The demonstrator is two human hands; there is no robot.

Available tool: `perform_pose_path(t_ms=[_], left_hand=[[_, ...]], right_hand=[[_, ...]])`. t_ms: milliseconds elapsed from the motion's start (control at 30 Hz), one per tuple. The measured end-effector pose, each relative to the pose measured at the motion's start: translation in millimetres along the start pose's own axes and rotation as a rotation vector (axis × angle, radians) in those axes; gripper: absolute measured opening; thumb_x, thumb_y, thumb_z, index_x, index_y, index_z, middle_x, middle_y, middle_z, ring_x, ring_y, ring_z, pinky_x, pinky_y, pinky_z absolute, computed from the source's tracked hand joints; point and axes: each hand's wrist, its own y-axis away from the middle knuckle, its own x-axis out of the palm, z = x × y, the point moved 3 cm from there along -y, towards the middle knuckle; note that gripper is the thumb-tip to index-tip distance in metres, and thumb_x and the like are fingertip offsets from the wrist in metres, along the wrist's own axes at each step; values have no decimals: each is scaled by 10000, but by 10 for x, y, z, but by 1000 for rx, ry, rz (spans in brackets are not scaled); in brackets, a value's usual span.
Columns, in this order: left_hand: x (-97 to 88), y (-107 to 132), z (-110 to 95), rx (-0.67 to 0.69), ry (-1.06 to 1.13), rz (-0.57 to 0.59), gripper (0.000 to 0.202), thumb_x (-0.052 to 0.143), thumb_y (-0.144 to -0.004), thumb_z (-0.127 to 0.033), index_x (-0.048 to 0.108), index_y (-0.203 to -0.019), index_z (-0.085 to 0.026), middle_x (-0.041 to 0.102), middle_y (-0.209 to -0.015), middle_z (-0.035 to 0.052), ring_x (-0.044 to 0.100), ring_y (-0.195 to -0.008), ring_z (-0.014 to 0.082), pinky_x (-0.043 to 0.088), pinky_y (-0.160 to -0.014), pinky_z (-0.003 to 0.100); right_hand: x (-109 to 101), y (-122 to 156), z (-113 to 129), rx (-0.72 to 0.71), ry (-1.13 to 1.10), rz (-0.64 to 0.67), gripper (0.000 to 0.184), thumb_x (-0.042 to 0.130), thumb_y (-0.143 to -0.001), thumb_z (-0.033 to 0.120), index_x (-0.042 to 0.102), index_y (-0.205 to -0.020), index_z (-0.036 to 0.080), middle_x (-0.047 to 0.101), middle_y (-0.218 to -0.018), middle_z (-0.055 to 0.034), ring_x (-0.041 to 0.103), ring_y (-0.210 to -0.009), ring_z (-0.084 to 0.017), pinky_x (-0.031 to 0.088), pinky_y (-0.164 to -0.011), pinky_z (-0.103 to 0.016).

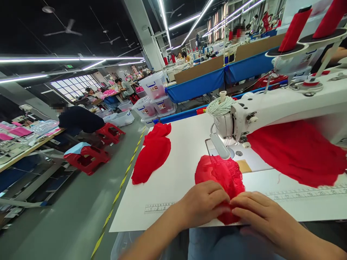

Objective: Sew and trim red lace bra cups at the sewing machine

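Note:
A red fabric piece with lace (219,171) lies at the front edge of the white sewing table, its far end just before the needle area of a white sewing machine (282,99). My left hand (207,200) pinches its near part from the left. From the right, my right hand (256,209) grips the same piece, fingertips close to the left ones. The fabric between the fingers is partly hidden. Red cut pieces (153,155) rest on the table's left side. A larger heap of red fabric (298,151) sits under the machine arm.
Printed ruler marks (155,208) run along the front of the white tabletop (179,173). Red thread cones (295,29) stand above the machine. Clear plastic boxes (153,86) are stacked behind. At left are red stools (88,159) and a seated person (80,117).

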Motion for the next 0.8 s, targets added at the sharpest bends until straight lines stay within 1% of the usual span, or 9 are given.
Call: perform_pose_path(t_ms=[67, 133, 333, 433, 500, 600, 633, 700, 800], left_hand=[[16, 91, 30, 48, -34, 98, 341, 517, -909, -475, 665, -950, -170, 674, -902, 96, 592, -784, 189, 466, -712, 279], [25, 174, 92, 35, -49, 105, 371, 528, -895, -500, 665, -966, -163, 669, -918, 108, 581, -783, 193, 452, -698, 282], [69, 225, 149, -40, -111, 101, 254, 603, -845, -406, 677, -943, -183, 664, -913, 108, 560, -790, 217, 445, -735, 335], [51, 156, 120, -221, -11, 15, 215, 483, -874, -271, 676, -813, -197, 643, -787, 69, 549, -742, 195, 439, -714, 316], [34, 106, 107, -416, 270, -41, 259, 451, -881, -268, 663, -748, -202, 593, -691, 26, 524, -663, 162, 435, -649, 282], [47, 45, 81, -710, 782, -78, 258, 618, -777, -405, 614, -637, -188, 491, -573, -32, 425, -503, 108, 384, -479, 243], [55, 25, 68, -773, 895, -99, 284, 683, -714, -428, 589, -603, -184, 471, -545, -44, 399, -474, 95, 358, -445, 235], [74, -13, 40, -814, 997, -154, 320, 774, -606, -404, 547, -567, -182, 485, -520, -50, 413, -470, 88, 343, -446, 229], [131, -48, -6, -778, 968, -211, 220, 771, -588, -266, 572, -599, -174, 559, -560, -33, 492, -549, 106, 377, -529, 234]], right_hand=[[52, 29, -19, 10, 15, 92, 198, 564, -928, 280, 633, -1109, 242, 702, -1078, -91, 646, -973, -249, 525, -791, -384], [72, 37, -58, 75, -17, 147, 141, 542, -937, 262, 636, -1042, 245, 690, -1079, -81, 637, -953, -240, 509, -772, -385], [-22, -93, -123, 342, -203, 129, 240, 433, -977, 293, 576, -795, 231, 612, -775, -21, 542, -678, -172, 442, -617, -307], [-73, -174, -172, 436, -286, 90, 304, 381, -991, 356, 539, -761, 235, 577, -701, -9, 531, -640, -171, 443, -596, -295], [-136, -213, -178, 466, -198, -64, 277, 392, -976, 357, 567, -792, 246, 617, -739, -23, 574, -681, -194, 457, -605, -306], [-238, -210, -47, 482, 33, -442, 157, 471, -921, 325, 607, -871, 264, 670, -819, -43, 616, -718, -220, 458, -606, -324], [-233, -200, 19, 502, 37, -505, 138, 488, -912, 319, 608, -865, 268, 673, -807, -37, 616, -691, -212, 457, -599, -318], [-127, -199, 124, 593, -137, -409, 144, 524, -908, 352, 611, -825, 271, 652, -698, -2, 590, -581, -176, 461, -554, -287], [92, -204, 197, 732, -399, -184, 224, 619, -824, 472, 634, -802, 250, 623, -602, 12, 572, -529, -174, 462, -486, -271]])
